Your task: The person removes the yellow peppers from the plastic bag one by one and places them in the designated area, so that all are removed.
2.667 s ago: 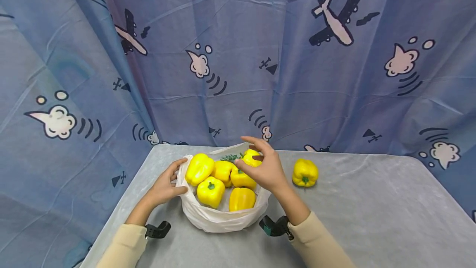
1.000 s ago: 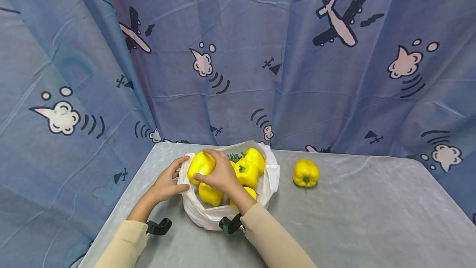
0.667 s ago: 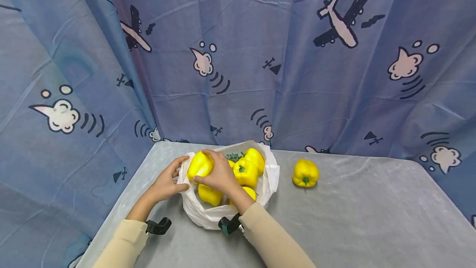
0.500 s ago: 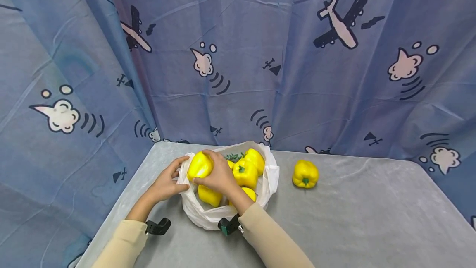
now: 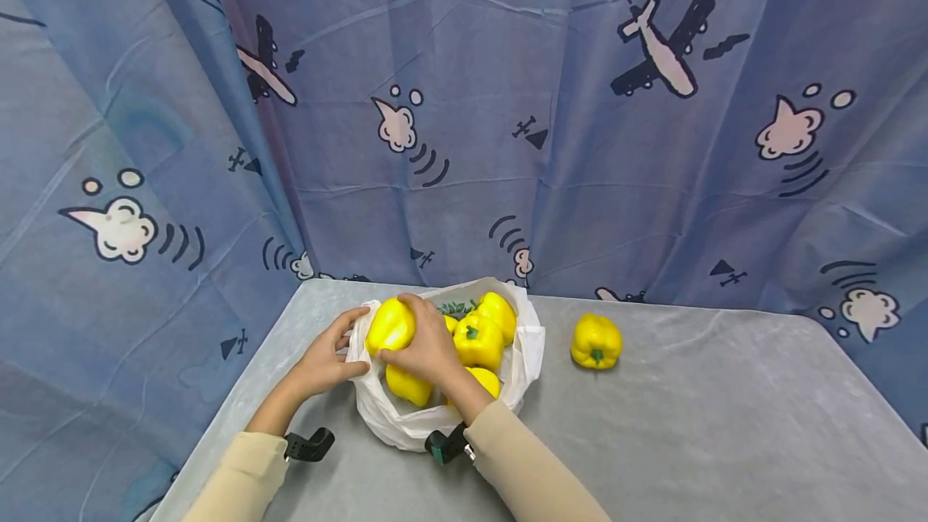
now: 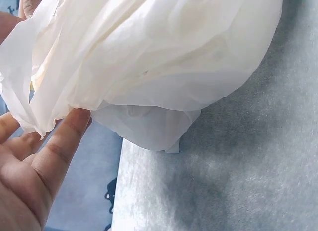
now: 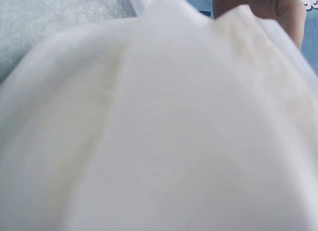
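In the head view, my right hand reaches into an opened white plastic bag and grips a yellow bell pepper at its left side, thumb in front and fingers behind. My left hand rests against the bag's left side with spread fingers; in the left wrist view its fairly straight fingers touch the thin plastic. Inside the bag sit several more peppers, including one with a green stem and another at the back right. White plastic fills most of the right wrist view, hiding the grip there.
A lone yellow bell pepper lies on the grey tabletop to the right of the bag. A blue printed curtain hangs behind the table and along its left side. Black wrist straps sit at the sleeves.
Since the oldest frame, my right hand has moved left and down from above the bag's right part onto the left pepper. My left hand stays at the bag's side. The last second shows little movement.
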Action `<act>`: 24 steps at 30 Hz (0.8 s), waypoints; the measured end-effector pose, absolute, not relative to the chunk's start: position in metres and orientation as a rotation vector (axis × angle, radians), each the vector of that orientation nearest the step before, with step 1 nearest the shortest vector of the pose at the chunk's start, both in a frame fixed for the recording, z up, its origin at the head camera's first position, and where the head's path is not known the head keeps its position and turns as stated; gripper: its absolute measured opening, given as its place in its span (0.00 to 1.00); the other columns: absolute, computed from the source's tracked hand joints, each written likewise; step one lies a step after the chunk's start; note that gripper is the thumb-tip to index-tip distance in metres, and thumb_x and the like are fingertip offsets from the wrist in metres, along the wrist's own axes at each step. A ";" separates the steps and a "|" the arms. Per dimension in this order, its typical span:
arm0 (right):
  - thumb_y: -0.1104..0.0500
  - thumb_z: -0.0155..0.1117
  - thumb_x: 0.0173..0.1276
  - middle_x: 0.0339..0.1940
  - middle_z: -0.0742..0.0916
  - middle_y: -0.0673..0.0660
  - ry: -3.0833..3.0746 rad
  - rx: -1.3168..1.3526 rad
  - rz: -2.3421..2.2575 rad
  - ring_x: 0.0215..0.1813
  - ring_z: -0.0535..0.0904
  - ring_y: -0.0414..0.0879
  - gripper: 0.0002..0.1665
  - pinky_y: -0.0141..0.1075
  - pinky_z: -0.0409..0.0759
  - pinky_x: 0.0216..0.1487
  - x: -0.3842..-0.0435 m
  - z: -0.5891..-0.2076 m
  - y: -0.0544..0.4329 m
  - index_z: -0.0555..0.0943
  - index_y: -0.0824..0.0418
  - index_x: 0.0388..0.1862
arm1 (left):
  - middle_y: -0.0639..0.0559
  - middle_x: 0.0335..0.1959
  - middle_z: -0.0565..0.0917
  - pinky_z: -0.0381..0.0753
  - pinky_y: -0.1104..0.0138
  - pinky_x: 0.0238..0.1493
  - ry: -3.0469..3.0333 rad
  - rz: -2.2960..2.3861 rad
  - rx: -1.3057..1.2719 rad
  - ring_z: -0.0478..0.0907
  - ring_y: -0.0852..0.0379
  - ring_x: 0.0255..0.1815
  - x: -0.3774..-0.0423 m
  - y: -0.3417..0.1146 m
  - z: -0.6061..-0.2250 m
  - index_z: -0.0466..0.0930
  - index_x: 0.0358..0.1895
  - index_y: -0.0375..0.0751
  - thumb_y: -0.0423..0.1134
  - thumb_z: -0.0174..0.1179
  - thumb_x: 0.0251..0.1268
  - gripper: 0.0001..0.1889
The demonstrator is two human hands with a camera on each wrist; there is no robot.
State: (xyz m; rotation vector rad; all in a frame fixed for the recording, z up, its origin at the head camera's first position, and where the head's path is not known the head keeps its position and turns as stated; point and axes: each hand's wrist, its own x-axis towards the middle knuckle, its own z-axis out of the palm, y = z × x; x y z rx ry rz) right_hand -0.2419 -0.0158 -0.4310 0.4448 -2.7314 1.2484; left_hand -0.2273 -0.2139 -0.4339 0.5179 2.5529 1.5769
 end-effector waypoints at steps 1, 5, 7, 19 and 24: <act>0.47 0.79 0.46 0.61 0.76 0.54 -2.725 0.444 1.251 0.56 0.75 0.50 0.50 0.47 0.75 0.57 -0.242 -0.432 -0.016 0.66 0.50 0.68 | 0.28 0.66 0.64 0.81 0.62 0.48 2.551 1.577 0.518 0.73 0.35 0.60 -0.227 -0.214 -0.435 0.55 0.73 0.38 0.27 0.64 0.48 0.44; 0.48 0.79 0.45 0.61 0.77 0.54 -2.694 0.446 1.273 0.56 0.75 0.49 0.50 0.46 0.75 0.57 -0.240 -0.433 -0.014 0.67 0.50 0.68 | 0.27 0.66 0.64 0.82 0.63 0.47 2.534 1.599 0.534 0.73 0.34 0.60 -0.227 -0.213 -0.437 0.55 0.72 0.36 0.25 0.63 0.47 0.44; 0.48 0.79 0.45 0.61 0.77 0.54 -2.676 0.446 1.300 0.56 0.75 0.50 0.50 0.46 0.75 0.57 -0.238 -0.432 -0.013 0.67 0.50 0.68 | 0.26 0.66 0.64 0.82 0.63 0.47 2.525 1.609 0.542 0.73 0.33 0.60 -0.227 -0.213 -0.438 0.55 0.72 0.36 0.25 0.63 0.47 0.44; 0.51 0.78 0.44 0.64 0.75 0.54 -2.556 0.472 1.430 0.60 0.73 0.51 0.50 0.48 0.73 0.61 -0.223 -0.420 0.007 0.67 0.49 0.68 | 0.27 0.67 0.64 0.82 0.65 0.44 2.501 1.637 0.527 0.74 0.34 0.59 -0.228 -0.213 -0.438 0.54 0.73 0.36 0.24 0.63 0.49 0.43; 0.52 0.79 0.45 0.65 0.74 0.55 -2.530 0.474 1.485 0.62 0.73 0.51 0.50 0.49 0.73 0.62 -0.220 -0.417 0.012 0.67 0.50 0.69 | 0.28 0.66 0.64 0.82 0.66 0.44 2.513 1.628 0.501 0.74 0.34 0.59 -0.228 -0.213 -0.437 0.55 0.73 0.36 0.25 0.63 0.49 0.43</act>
